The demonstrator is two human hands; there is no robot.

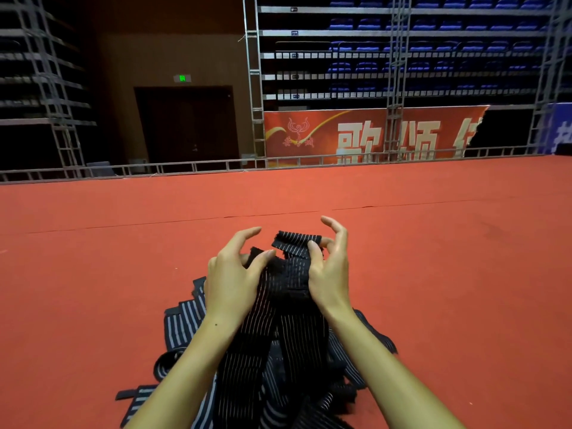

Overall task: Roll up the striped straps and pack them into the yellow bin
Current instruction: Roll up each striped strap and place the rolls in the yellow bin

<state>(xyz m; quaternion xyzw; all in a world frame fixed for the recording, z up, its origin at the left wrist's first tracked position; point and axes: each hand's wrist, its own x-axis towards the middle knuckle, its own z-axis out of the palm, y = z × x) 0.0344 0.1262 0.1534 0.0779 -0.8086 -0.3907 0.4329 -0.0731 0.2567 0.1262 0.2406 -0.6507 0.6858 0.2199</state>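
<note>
A black strap with thin white stripes (288, 274) is lifted between both hands, its long part hanging down toward me. My left hand (230, 274) pinches one edge of its upper end between thumb and fingers. My right hand (329, 267) pinches the folded top end (294, 241) between thumb and middle finger, index finger raised and curled. Below lies a loose heap of more striped straps (185, 320) on the red carpet. The yellow bin is not in view.
The red carpet floor (433, 243) stretches ahead and to both sides. A metal truss rail (216, 165) bounds its far edge. Behind it stand scaffold towers, a red banner (356, 136), a dark door and rows of blue seats.
</note>
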